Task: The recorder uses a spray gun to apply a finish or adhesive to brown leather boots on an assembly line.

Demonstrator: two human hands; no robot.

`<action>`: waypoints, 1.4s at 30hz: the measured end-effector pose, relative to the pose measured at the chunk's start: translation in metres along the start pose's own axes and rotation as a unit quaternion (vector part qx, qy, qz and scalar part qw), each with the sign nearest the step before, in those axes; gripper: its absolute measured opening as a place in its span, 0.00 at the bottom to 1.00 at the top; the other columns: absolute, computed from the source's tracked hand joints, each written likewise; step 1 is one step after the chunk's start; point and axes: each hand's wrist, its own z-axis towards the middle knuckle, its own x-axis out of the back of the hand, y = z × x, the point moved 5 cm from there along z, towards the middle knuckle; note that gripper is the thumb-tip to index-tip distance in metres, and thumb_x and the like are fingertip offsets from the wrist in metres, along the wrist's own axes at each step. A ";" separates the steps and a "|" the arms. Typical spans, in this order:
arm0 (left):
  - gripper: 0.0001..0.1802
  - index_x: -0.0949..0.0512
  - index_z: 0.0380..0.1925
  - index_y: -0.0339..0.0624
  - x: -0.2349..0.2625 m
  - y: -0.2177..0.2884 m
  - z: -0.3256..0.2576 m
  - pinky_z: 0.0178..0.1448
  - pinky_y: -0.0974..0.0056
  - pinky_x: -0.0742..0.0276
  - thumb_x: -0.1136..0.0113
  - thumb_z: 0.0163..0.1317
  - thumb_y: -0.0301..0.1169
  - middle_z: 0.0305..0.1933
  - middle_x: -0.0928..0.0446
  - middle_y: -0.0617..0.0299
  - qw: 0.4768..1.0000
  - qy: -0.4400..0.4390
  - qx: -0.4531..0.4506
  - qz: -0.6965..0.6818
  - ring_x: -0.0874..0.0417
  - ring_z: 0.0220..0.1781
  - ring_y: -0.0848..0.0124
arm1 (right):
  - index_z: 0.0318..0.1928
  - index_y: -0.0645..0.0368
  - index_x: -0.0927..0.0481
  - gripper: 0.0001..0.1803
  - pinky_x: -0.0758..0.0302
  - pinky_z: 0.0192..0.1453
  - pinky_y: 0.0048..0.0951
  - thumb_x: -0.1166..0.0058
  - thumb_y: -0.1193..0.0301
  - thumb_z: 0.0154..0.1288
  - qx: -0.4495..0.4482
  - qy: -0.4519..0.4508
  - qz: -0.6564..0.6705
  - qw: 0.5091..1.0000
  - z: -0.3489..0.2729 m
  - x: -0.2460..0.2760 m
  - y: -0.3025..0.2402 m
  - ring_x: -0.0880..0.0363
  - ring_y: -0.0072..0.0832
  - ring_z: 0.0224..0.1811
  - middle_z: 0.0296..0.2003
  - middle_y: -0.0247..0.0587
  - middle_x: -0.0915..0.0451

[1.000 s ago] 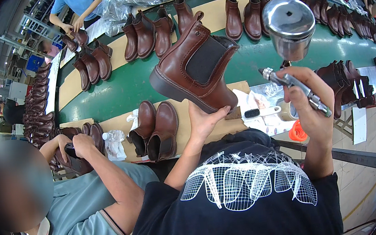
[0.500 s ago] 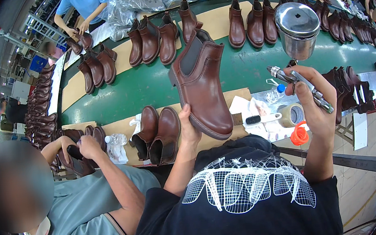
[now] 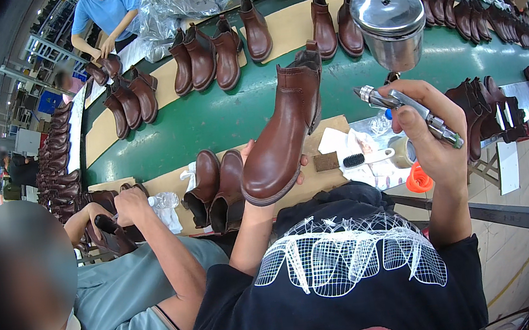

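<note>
A brown Chelsea boot (image 3: 280,130) is gripped from beneath by my left hand (image 3: 258,212). Its toe points toward me and down to the left, with the shaft rising to the upper right. Most of my left fingers are hidden behind the sole; one tip shows at its right edge. My right hand (image 3: 433,126) is wrapped round a metal spray gun (image 3: 412,112), its nozzle facing left toward the boot's shaft, a gap apart. On top of the gun sits a shiny lidded cup (image 3: 390,27).
Two brown boots (image 3: 205,185) lie left of my left hand. A brush (image 3: 368,157), a tape roll (image 3: 403,151) and an orange coil (image 3: 418,178) are by my right wrist. Boots in groups line the green table (image 3: 200,117). A co-worker's arm (image 3: 165,241) handles a boot close at my left.
My left hand has turned the boot, so its toe now points lower left and its other side shows. The spray gun in my right hand has shifted slightly left and up.
</note>
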 end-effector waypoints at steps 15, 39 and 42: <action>0.37 0.45 0.72 0.48 0.034 -0.007 -0.003 0.23 0.61 0.22 0.56 0.71 0.57 0.52 0.35 0.30 0.950 -0.169 0.194 -0.176 0.17 0.37 0.34 | 0.45 0.65 0.17 0.16 0.29 0.42 0.24 0.38 0.64 0.66 -0.014 0.009 -0.032 0.999 -0.024 0.004 -0.001 0.22 0.22 0.35 0.36 0.39 0.15; 0.36 0.42 0.71 0.44 0.045 -0.011 -0.008 0.12 0.69 0.31 0.52 0.70 0.53 0.44 0.30 0.34 0.943 -0.194 0.201 -0.180 0.22 0.19 0.53 | 0.45 0.61 0.15 0.16 0.35 0.45 0.28 0.36 0.63 0.61 -0.020 -0.013 -0.068 0.997 -0.047 -0.006 -0.005 0.23 0.25 0.34 0.37 0.38 0.14; 0.36 0.42 0.71 0.45 0.047 -0.013 -0.011 0.13 0.68 0.29 0.53 0.70 0.53 0.45 0.30 0.33 0.946 -0.195 0.204 -0.161 0.23 0.18 0.53 | 0.45 0.61 0.16 0.16 0.34 0.45 0.28 0.37 0.62 0.63 -0.011 -0.002 -0.051 0.999 -0.044 -0.005 -0.009 0.23 0.26 0.35 0.37 0.39 0.15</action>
